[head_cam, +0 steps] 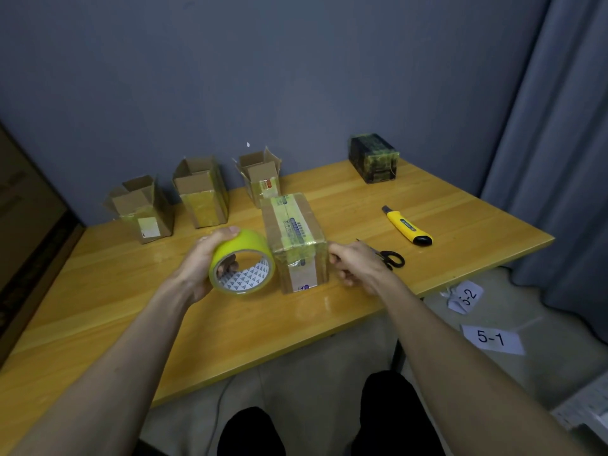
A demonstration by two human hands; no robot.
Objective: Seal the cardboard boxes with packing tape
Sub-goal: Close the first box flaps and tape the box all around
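A closed cardboard box point(297, 240) stands in the middle of the wooden table point(230, 324), with yellowish tape running over its top and down its near face. My left hand point(205, 258) grips a yellow roll of packing tape point(242, 264) just left of the box, fingers through its core. My right hand point(353, 263) is at the box's right near edge with its fingers curled; whether it pinches a tape end I cannot tell. Three open cardboard boxes point(141, 209) point(201, 192) point(261, 176) stand along the back.
Black-handled scissors point(393, 258) lie just behind my right hand. A yellow utility knife point(407, 225) lies further right. A dark taped box point(373, 158) sits at the back right corner. Paper labels point(492, 339) lie on the floor; a curtain point(559, 159) hangs right.
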